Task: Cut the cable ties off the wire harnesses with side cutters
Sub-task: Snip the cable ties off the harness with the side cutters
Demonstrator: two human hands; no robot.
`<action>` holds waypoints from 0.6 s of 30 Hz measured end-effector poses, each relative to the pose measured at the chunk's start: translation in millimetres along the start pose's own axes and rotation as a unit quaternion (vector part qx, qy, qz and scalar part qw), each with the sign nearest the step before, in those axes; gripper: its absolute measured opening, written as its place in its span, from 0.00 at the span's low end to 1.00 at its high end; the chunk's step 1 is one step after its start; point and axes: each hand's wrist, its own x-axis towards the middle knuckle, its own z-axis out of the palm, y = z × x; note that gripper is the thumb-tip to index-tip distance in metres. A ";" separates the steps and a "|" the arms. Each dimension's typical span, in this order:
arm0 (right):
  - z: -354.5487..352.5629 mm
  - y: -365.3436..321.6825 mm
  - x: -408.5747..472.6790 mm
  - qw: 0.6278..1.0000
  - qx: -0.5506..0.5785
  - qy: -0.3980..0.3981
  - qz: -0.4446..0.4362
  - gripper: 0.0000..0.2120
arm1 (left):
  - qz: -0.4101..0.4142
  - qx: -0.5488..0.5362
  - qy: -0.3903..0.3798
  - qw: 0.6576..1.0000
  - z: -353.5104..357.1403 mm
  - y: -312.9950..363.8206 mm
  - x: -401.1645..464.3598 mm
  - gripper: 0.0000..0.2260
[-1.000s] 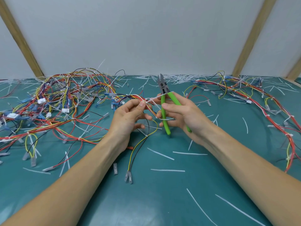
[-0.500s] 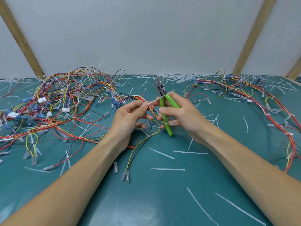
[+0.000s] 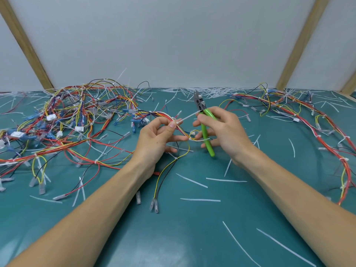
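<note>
**Cable tie held between both hands above the mat's middle**

The left hand (image 3: 158, 137) pinches a wire harness (image 3: 165, 117) between thumb and forefinger, right at a white cable tie (image 3: 187, 118). The tie's locking head sits at the left thumb tip; its thin tail runs up and to the right, toward the right hand (image 3: 221, 132), where the tip appears to be caught between thumb and forefinger, though the contact is too small to judge surely. The right hand also grips the side cutters (image 3: 204, 124) by their green handles, the long axis near upright: the grey metal jaws point toward the far edge of the green mat (image 3: 192, 237), the handle ends toward the near edge. The harness is a bundle of red, yellow, white and black wires trailing left into a tangled pile (image 3: 73, 122) by the left edge. Cut white tie pieces (image 3: 226, 179) lie scattered on the mat.
</note>
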 end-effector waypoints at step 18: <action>-19.8 -0.4 4.4 0.991 -0.046 -0.105 -0.070 0.14 | -0.006 -0.016 0.099 0.995 -4.7 -0.7 4.9 0.03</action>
